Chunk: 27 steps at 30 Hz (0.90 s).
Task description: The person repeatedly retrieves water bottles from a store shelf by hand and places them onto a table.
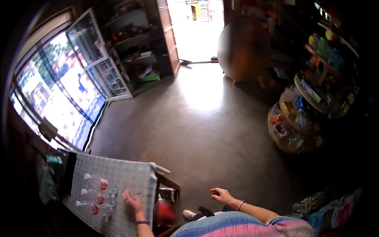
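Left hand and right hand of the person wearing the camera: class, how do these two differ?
The left hand has a dark band at its wrist; the right hand has a pale one.
The left hand is over the patterned tablecloth, near three clear bottles; the right hand shows against the bare floor.
Shared: neither hand appears to hold anything.

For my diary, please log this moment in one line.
left hand: beside bottles | right hand: nothing visible held | bottles: three, in a row on tablecloth

Clear bottles (93,196) with red patches (103,184)
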Available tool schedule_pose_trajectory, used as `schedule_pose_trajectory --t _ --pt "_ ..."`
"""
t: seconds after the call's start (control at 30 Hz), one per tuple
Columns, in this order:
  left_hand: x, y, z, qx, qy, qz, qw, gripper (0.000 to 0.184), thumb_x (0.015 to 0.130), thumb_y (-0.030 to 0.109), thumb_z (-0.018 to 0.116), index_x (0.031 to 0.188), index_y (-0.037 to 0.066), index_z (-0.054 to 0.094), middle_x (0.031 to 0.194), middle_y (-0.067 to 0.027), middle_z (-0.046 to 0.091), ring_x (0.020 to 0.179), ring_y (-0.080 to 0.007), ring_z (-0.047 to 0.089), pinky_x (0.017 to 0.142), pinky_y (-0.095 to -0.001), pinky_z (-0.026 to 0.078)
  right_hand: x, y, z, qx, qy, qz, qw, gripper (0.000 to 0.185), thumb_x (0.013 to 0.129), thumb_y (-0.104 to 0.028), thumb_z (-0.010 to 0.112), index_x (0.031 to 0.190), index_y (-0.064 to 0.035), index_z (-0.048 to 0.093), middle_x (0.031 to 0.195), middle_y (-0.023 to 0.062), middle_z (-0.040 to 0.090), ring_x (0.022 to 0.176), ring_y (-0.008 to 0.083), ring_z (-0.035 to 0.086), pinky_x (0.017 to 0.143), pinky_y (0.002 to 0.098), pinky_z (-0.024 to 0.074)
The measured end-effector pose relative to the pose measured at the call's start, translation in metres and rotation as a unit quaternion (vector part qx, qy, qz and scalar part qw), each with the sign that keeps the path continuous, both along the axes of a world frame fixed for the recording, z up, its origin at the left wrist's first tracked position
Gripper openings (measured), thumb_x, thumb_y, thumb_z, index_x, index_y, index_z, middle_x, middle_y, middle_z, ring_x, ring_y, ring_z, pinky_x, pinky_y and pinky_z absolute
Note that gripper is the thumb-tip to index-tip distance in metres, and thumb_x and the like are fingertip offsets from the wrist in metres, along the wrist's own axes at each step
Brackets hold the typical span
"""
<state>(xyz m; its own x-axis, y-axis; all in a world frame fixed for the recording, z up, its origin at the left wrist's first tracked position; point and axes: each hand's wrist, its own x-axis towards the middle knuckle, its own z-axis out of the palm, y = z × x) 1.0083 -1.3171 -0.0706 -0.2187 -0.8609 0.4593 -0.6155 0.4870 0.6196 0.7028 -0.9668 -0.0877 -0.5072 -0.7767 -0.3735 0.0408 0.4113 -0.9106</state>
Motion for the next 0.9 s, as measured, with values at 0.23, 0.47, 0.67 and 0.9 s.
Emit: schedule_pose_trajectory --t 0.23,0.47,0.67,0.9 --pt "-0.078 0.049 -0.065 0.008 0.095 0.089 0.991 0.049 0.069 -0.012 0.053 0.117 -0.001 0.051 0.11 -0.0144 0.053 0.096 -0.025 0.058 0.085 -0.0338 0.049 -0.102 0.156 -0.025 -0.082 -0.081 -0.185 0.976 0.028 0.086 -0.009 0.062 0.112 0.0026 0.058 0.091 0.0074 0.066 0.081 0.0122 0.063 0.071 0.0262 0.0529" --pt "-0.377 0.309 -0.015 0.363 0.099 -0.329 0.866 0.042 0.077 -0.005 0.057 0.119 0.0 0.051 0.114 -0.0103 0.055 0.101 -0.0214 0.059 0.085 -0.0301 0.048 -0.194 0.268 0.026 -0.165 -0.079 -0.402 0.897 0.026 0.09 -0.01 0.058 0.114 0.0015 0.056 0.095 0.0085 0.064 0.083 0.0148 0.064 0.074 0.0273 0.0532" --pt "-0.55 0.415 0.026 0.616 0.111 -0.469 0.623 0.039 0.083 -0.002 0.057 0.121 -0.003 0.05 0.111 -0.0139 0.058 0.1 -0.0256 0.06 0.084 -0.0335 0.051 -0.235 0.348 0.084 -0.308 -0.18 -0.509 0.783 0.026 0.097 -0.013 0.048 0.119 -0.0008 0.053 0.102 0.0099 0.063 0.091 0.0165 0.062 0.083 0.0279 0.0519" --pt "-0.735 0.552 0.043 0.774 0.084 -0.463 0.425 0.035 0.084 -0.003 0.053 0.118 -0.01 0.045 0.096 -0.017 0.056 0.085 -0.0254 0.057 0.072 -0.0297 0.05 -0.303 0.458 0.091 -0.272 -0.149 -0.643 0.701 0.028 0.097 -0.014 0.049 0.121 -0.0004 0.052 0.1 0.0092 0.063 0.089 0.014 0.062 0.079 0.0259 0.0515"
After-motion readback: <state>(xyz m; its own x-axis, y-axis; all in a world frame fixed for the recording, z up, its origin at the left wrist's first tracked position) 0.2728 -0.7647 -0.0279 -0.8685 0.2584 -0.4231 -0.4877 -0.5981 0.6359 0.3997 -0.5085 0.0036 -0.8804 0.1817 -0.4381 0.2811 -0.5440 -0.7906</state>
